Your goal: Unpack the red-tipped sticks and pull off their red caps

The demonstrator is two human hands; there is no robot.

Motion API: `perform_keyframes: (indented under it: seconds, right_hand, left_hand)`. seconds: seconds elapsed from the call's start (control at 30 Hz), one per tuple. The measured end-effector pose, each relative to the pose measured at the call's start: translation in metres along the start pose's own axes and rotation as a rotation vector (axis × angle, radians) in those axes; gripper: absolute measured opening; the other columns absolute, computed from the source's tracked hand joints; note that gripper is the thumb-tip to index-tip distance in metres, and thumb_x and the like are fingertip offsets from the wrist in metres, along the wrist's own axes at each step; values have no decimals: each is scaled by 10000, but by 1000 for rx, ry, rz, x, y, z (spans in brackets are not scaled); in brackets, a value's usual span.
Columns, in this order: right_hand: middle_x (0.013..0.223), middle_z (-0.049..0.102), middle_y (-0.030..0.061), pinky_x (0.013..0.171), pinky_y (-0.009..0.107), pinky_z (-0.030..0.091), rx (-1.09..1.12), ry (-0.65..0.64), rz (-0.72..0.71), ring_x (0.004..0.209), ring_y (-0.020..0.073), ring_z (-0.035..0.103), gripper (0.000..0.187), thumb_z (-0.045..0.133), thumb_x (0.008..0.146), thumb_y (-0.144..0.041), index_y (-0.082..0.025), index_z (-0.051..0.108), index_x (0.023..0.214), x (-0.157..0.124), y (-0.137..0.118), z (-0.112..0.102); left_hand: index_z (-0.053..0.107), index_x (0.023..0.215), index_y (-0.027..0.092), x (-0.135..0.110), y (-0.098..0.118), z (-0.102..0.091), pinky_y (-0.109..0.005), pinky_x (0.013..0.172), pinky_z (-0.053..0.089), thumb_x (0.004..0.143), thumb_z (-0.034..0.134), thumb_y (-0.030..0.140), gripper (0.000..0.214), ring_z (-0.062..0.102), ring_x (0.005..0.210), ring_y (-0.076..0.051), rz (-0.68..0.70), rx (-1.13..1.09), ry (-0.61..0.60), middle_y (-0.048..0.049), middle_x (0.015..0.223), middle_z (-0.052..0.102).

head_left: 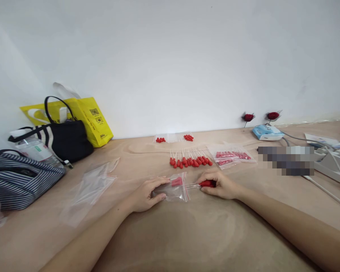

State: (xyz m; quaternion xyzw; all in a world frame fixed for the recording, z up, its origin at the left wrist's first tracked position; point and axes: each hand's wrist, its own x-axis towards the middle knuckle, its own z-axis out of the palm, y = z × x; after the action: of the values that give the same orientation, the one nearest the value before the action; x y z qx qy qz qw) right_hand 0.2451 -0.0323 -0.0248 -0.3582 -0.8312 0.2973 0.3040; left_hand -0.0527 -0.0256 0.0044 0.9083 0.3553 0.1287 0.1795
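My left hand (147,193) grips the closed end of a small clear zip bag (175,194), thumb below and fingers above. Inside that bag a red tip shows through the plastic. My right hand (221,185) is closed around the red ends of a few red-tipped sticks (207,183). Their pale shafts point left, reaching the bag's red-lined mouth. Beyond both hands lies a row of red-tipped sticks (197,162), heads toward me. Filled zip bags (234,155) with more red tips lie to the right of the row.
Flat clear bags (92,185) lie at left, near a striped bag (25,183), a black handbag (70,141) and a yellow bag (95,124). Further red-tipped bundles (188,138) sit by the wall. At right are a tissue pack (268,132), cables and a power strip (333,162).
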Motion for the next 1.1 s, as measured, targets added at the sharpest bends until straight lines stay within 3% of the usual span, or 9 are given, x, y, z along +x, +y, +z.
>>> perform_keyframes:
  seconds: [0.17,0.37,0.47,0.6,0.73,0.87,1.1]
  right_hand:
    - [857,592,35,644,240,458,66,97,42,706,111,559,185,578,698,-198,-194,649,868,-11,7,-8]
    - [826,634,35,678,267,471,172,314,151,749,146,587,199,630,658,-288,-191,660,829,-23,18,-40]
    - [805,643,40,658,283,473,108,481,186,725,159,590,228,628,657,-326,-182,654,832,-12,16,-44]
    - [802,628,50,691,283,467,-70,638,88,735,157,583,210,583,687,-267,-165,646,860,28,11,-25]
    - [832,593,49,708,256,449,-338,644,52,743,140,562,242,515,708,-185,-167,633,918,74,6,6]
    - [848,559,65,699,245,429,-518,530,103,746,143,542,238,459,729,-141,-158,632,892,108,4,26]
    - [835,539,84,684,261,399,-565,430,138,727,155,523,163,471,732,-170,-141,628,763,121,5,38]
  left_hand:
    - [448,1203,232,1,3,-1,-380,980,331,802,481,305,410,418,1168,-192,-23,-26,-12,-44,1249,490]
    - [405,1240,242,1,2,-3,-357,1008,302,848,385,355,409,392,1190,-179,-145,-162,-36,-23,1302,432]
    - [410,1235,213,10,-4,0,-360,996,319,857,344,381,419,408,1179,-189,-206,-240,57,-41,1293,443]
    - [425,1224,181,40,-18,8,-374,970,347,800,441,406,480,440,1149,-221,-215,-224,235,-71,1259,476]
    - [409,1232,172,74,-37,14,-373,977,337,757,511,372,526,423,1167,-222,-185,-200,298,-85,1261,471]
    - [423,1201,164,89,-47,19,-373,973,345,700,589,335,555,450,1143,-219,-153,-235,308,-94,1237,490]
    - [471,1119,166,87,-45,21,-372,936,388,708,581,270,438,512,1059,-204,-65,-207,287,-78,1134,561]
